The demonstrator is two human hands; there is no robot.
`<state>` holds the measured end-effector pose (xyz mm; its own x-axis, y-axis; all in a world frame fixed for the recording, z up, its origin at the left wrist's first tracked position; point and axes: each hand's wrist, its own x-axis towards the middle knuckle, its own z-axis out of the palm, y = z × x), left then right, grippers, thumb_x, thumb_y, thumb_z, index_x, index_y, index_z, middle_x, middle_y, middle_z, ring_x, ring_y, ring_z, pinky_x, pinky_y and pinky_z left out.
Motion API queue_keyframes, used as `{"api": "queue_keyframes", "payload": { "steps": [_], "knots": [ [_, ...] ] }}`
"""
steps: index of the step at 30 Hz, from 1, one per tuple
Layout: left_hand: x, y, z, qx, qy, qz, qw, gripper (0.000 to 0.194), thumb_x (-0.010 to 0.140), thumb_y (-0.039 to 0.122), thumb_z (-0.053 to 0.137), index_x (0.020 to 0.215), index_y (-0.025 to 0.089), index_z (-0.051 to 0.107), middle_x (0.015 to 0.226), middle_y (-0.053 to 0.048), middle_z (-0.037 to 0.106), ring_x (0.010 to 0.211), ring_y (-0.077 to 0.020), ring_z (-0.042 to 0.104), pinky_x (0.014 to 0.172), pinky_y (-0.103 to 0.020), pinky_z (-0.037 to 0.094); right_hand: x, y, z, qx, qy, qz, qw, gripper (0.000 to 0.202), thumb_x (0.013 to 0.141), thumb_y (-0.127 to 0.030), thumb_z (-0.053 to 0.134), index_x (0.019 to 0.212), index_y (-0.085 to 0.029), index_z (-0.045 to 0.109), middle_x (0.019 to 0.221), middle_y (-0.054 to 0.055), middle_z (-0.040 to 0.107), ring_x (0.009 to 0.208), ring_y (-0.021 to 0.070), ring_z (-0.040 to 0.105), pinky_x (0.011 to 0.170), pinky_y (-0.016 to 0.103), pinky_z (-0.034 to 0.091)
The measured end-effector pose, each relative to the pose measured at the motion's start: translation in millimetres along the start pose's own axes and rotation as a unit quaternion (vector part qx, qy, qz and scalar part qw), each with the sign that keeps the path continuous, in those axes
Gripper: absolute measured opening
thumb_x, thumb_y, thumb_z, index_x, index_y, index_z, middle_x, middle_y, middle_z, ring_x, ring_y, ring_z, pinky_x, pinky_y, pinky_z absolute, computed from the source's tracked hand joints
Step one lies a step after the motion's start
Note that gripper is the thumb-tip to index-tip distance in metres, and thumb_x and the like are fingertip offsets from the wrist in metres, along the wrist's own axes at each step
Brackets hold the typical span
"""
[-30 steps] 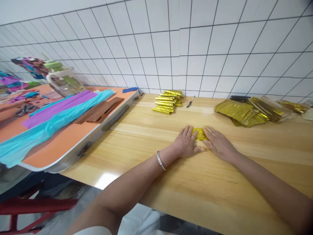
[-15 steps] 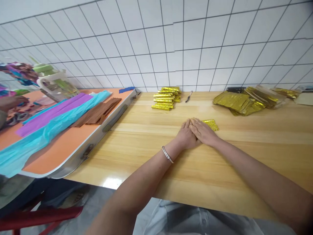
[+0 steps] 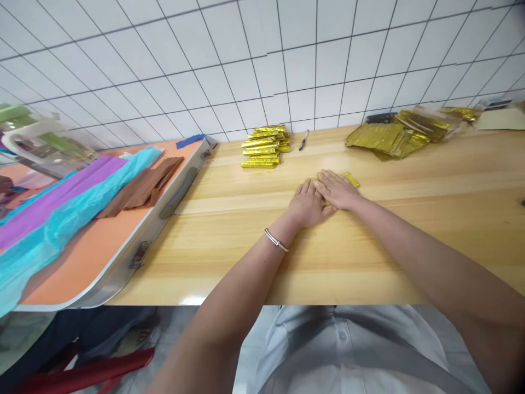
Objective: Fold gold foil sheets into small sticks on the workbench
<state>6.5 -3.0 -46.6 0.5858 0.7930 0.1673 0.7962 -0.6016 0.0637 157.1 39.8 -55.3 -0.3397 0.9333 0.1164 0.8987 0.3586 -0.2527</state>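
Nearer than the pen (image 3: 304, 140) and to its right, a gold foil piece (image 3: 352, 179), likely light and slippery, pokes from under the right hand (image 3: 336, 189) beside the left hand (image 3: 307, 203), each grip laid flat, not pinching, its edges probably best to hold.

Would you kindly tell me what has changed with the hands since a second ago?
The right hand has moved left across the gold piece, closing the gap to the left hand; the piece's right end now shows beyond the right hand. The gold strips, pen and gold sheets stayed put.
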Motion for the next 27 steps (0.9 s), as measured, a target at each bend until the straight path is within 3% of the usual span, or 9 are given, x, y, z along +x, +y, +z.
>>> {"api": "queue_keyframes", "payload": {
  "steps": [8, 13, 19, 24, 27],
  "knots": [
    [-7.2, 2.7, -8.6, -0.008, -0.015, 0.007, 1.0, 0.095, 0.077, 0.077, 0.021, 0.14, 0.006, 0.024, 0.146, -0.02, 0.025, 0.135, -0.0348, 0.019, 0.106, -0.046, 0.021, 20.0, 31.8, -11.8, -0.01, -0.035, -0.064, 0.997, 0.07, 0.09, -0.06, 0.008, 0.143, -0.018, 0.026, 0.149, 0.004, 0.025, 0.137, 0.0202, 0.021, 0.111, 0.04, 0.019],
    [-9.7, 29.7, -14.6, -0.012, -0.025, -0.009, 1.0, 0.094, 0.077, 0.078, 0.017, 0.138, 0.008, 0.029, 0.145, -0.02, 0.028, 0.132, -0.0392, 0.021, 0.102, -0.05, 0.023, 54.2, 51.4, -12.3, -0.017, -0.047, -0.085, 0.995, 0.07, 0.089, -0.061, 0.018, 0.141, -0.016, 0.031, 0.148, 0.006, 0.028, 0.136, 0.0225, 0.023, 0.111, 0.039, 0.019],
    [-15.1, 57.4, -26.0, -0.011, -0.033, 0.022, 0.999, 0.09, 0.081, 0.073, 0.017, 0.136, 0.004, 0.033, 0.139, -0.023, 0.035, 0.122, -0.0386, 0.033, 0.096, -0.048, 0.029, 91.2, 53.6, -1.1, -0.03, -0.019, -0.058, 0.998, 0.075, 0.087, -0.064, 0.016, 0.142, -0.014, 0.03, 0.149, 0.012, 0.024, 0.137, 0.0304, 0.018, 0.107, 0.051, 0.019],
    [-4.5, 31.6, -32.5, -0.022, -0.029, 0.138, 0.99, 0.071, 0.088, 0.063, 0.024, 0.13, 0.008, 0.042, 0.13, -0.018, 0.047, 0.113, -0.0313, 0.045, 0.094, -0.043, 0.034, 99.4, 51.2, -0.8, -0.044, -0.012, -0.075, 0.996, 0.078, 0.085, -0.067, 0.016, 0.142, -0.015, 0.029, 0.149, 0.013, 0.024, 0.137, 0.0309, 0.018, 0.107, 0.051, 0.018],
    [12.3, 7.2, -30.7, -0.031, -0.027, 0.225, 0.973, 0.062, 0.091, 0.056, 0.028, 0.132, 0.012, 0.04, 0.136, -0.012, 0.043, 0.126, -0.0278, 0.036, 0.105, -0.041, 0.027, 97.8, 49.6, -3.8, -0.061, -0.009, -0.086, 0.994, 0.079, 0.086, -0.066, 0.014, 0.142, -0.013, 0.029, 0.149, 0.014, 0.024, 0.136, 0.0313, 0.018, 0.107, 0.05, 0.018]
  ]
}}
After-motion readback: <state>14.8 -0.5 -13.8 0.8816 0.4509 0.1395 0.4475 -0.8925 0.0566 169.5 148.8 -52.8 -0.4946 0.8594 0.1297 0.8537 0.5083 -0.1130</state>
